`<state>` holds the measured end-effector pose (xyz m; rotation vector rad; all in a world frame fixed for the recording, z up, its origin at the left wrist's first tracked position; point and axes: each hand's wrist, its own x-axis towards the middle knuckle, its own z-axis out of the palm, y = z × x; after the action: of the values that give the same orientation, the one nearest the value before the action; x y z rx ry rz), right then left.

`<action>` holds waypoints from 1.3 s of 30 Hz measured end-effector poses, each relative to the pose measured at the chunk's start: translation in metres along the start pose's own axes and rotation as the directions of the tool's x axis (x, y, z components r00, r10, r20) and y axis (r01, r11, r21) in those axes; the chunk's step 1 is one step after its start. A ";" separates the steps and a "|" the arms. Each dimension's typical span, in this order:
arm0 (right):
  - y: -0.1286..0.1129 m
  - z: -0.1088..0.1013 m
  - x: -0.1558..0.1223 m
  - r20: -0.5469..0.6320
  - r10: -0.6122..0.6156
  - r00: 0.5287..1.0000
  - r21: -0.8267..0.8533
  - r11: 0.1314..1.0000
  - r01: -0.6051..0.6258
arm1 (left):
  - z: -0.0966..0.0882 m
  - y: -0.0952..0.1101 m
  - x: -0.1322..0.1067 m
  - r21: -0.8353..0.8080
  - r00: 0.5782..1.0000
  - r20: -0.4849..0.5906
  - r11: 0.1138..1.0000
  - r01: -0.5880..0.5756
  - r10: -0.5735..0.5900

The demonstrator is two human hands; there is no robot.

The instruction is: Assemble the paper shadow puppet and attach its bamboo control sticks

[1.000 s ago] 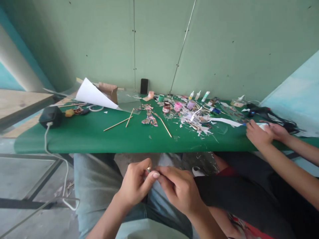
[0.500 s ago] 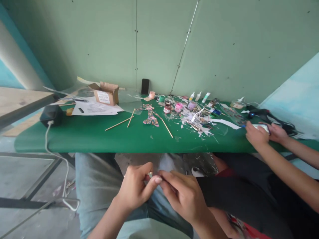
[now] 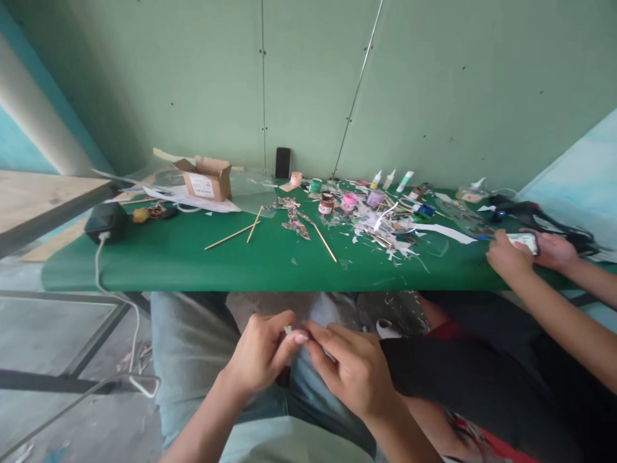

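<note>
Both hands meet in front of me over my lap, below the table edge. My left hand is closed, thumb pressed against the curled index finger. A small whitish piece shows between them; its kind is too small to make out. My right hand is closed too, its fingertips touching the left thumb tip, and whatever they may grip is hidden. Ahead on the green table lie a crumpled patterned scrap and thin wooden sticks.
Paint jars, paper scraps and glue bottles crowd the table's right half. An open cardboard box and a black power adapter stand left. At right, another person's hands hold a phone.
My view has shifted slightly. The white papers by the box have moved back, showing small items in front. The patterned scrap looks narrower. My hands keep nearly the same grip.
</note>
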<state>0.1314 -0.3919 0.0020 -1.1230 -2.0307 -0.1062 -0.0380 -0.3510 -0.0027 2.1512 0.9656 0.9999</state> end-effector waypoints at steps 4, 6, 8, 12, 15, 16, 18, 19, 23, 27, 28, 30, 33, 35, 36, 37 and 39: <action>0.012 0.014 0.000 -0.004 0.059 0.998 -0.007 0.998 -0.059 | 0.011 -0.015 0.006 -0.080 0.997 -0.007 0.994 0.077 -0.077; 0.016 0.021 -0.001 -0.002 0.104 0.995 0.029 0.994 -0.104 | 0.014 -0.022 0.008 -0.118 0.993 -0.014 0.986 0.119 -0.121; 0.019 0.027 -0.003 0.012 0.142 0.990 0.084 0.986 -0.142 | 0.015 -0.027 0.010 -0.134 0.987 -0.030 0.979 0.151 -0.157; 0.019 0.029 -0.007 0.050 0.154 0.987 0.172 0.972 -0.161 | 0.013 -0.029 0.010 -0.099 0.991 -0.036 0.987 0.125 -0.129; 0.018 0.025 -0.008 0.075 0.140 0.987 0.176 0.973 -0.151 | 0.010 -0.025 0.008 -0.043 0.995 -0.006 0.994 0.096 -0.096; 0.018 0.023 -0.008 0.080 0.137 0.987 0.170 0.974 -0.149 | 0.009 -0.023 0.007 -0.031 0.996 0.000 0.996 0.089 -0.089; 0.017 0.020 -0.008 0.081 0.126 0.989 0.162 0.977 -0.138 | 0.008 -0.019 0.006 -0.023 0.997 0.002 0.997 0.072 -0.072; 0.017 0.019 -0.007 0.077 0.115 0.990 0.165 0.978 -0.126 | 0.007 -0.017 0.006 -0.023 0.998 0.001 0.998 0.063 -0.063; 0.015 0.015 -0.005 0.068 0.066 0.996 0.163 0.984 -0.076 | 0.004 -0.014 0.007 -0.017 0.999 0.005 0.999 0.037 -0.037; 0.014 0.017 -0.002 -0.006 0.058 0.998 0.029 0.998 -0.058 | 0.009 -0.019 0.011 -0.038 1.000 0.013 0.999 0.028 -0.027; 0.016 0.018 -0.002 -0.037 0.056 0.998 -0.003 0.998 -0.056 | 0.011 -0.020 0.013 -0.049 0.999 0.015 0.998 0.037 -0.037; 0.022 0.023 -0.003 -0.082 0.057 0.995 -0.026 0.998 -0.060 | 0.014 -0.023 0.018 -0.058 0.997 0.028 0.996 0.070 -0.068; 0.043 0.029 0.001 -0.121 0.119 0.986 0.027 0.993 -0.117 | 0.013 -0.026 0.030 0.017 0.994 0.042 0.995 0.099 -0.100; 0.068 0.032 0.011 -0.147 0.217 0.965 0.023 0.976 -0.217 | 0.007 -0.027 0.041 0.115 0.995 0.028 0.989 0.087 -0.091; 0.083 0.032 0.019 -0.155 0.269 0.951 -0.027 0.961 -0.276 | 0.003 -0.027 0.049 0.166 0.997 0.016 0.983 0.072 -0.076; 0.099 0.032 0.028 -0.139 0.338 0.931 -0.101 0.930 -0.353 | -0.001 -0.028 0.058 0.227 0.998 -0.003 0.972 0.058 -0.059; 0.132 0.031 0.051 -0.102 0.515 0.851 -0.279 0.806 -0.522 | -0.010 -0.031 0.079 0.387 0.995 -0.073 0.917 0.091 -0.068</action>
<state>0.1964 -0.2646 -0.0228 -1.8278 -1.6482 -0.1462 -0.0205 -0.2683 0.0117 2.3870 1.3673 0.8911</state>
